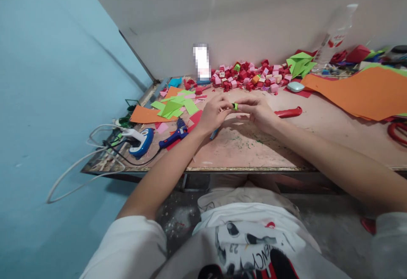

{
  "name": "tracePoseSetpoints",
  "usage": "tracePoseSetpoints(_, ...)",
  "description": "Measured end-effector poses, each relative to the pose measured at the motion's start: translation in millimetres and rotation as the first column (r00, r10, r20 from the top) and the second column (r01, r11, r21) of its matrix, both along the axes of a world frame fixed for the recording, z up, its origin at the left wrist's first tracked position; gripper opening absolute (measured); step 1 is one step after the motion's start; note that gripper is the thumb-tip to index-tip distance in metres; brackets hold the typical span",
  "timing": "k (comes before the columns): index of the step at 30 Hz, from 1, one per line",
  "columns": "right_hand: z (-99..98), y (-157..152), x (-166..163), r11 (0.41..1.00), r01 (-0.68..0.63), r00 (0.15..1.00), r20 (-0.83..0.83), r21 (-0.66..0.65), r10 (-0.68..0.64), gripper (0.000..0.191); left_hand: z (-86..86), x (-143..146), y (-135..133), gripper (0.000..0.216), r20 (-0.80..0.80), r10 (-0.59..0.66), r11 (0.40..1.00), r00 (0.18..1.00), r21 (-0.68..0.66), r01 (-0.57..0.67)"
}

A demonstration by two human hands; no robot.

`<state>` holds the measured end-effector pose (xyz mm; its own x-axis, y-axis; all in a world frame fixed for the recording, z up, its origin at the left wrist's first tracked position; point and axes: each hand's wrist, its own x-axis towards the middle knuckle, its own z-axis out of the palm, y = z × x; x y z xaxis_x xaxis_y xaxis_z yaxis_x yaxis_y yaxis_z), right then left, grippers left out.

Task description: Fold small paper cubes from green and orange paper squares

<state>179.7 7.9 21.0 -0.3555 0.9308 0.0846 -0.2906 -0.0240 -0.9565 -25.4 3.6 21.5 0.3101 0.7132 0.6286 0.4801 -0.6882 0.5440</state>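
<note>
Over the middle of the table, my left hand [215, 111] and my right hand [257, 110] meet at a small green piece [235, 106] with a dark opening. It looks like a little folded paper cube. The fingertips of both hands pinch it from either side. Beneath my left hand, a thin blue stick [214, 134] partly shows. A red-handled tool [289, 112] lies beside my right wrist, its other end hidden by the hand. Beyond the hands spreads a heap of small red and pink paper cubes [246, 76].
A glue gun [178, 134], a blue-and-white power strip [142, 142] with cables and green paper pieces [173, 107] lie left. A phone [202, 62] stands at the back. Orange sheets [359, 94], a clear bottle [336, 37], a pale oval object [295, 86] and red scissor handles [397, 132] are right.
</note>
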Motion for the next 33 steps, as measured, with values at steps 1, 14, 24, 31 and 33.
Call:
tracePoseSetpoints(1,-1.2,0.6,-0.3,1.0,0.001,1.0,-0.004,-0.002,-0.001,0.023,-0.2,-0.8,0.5,0.014,-0.034,0.006,1.0,0.999,0.014,-0.005)
tracePoseSetpoints(14,4.2,0.5,5.6,0.999,-0.008,0.999,-0.046,-0.032,0.006,0.017,1.3,-1.5,3.8,0.028,0.119,0.048,0.999,0.992,-0.024,-0.045)
tracePoseSetpoints(24,-3.6,10.6,8.8,0.997,-0.065,0.997,-0.044,-0.048,0.063,0.027,-5.0,-0.6,12.1,0.032,0.25,0.045,0.978,0.967,-0.21,0.009)
tracePoseSetpoints(31,-6.6,12.2,7.5,0.999,-0.053,0.997,0.06,0.009,0.052,0.033,2.1,-0.9,4.8,0.02,0.034,0.103,0.994,0.994,-0.031,-0.102)
tracePoseSetpoints(33,-6.2,10.9,7.4,0.996,-0.092,0.994,0.065,-0.001,0.092,0.034,2.3,-0.2,3.2,0.02,-0.01,0.103,0.995,0.995,-0.011,-0.104)
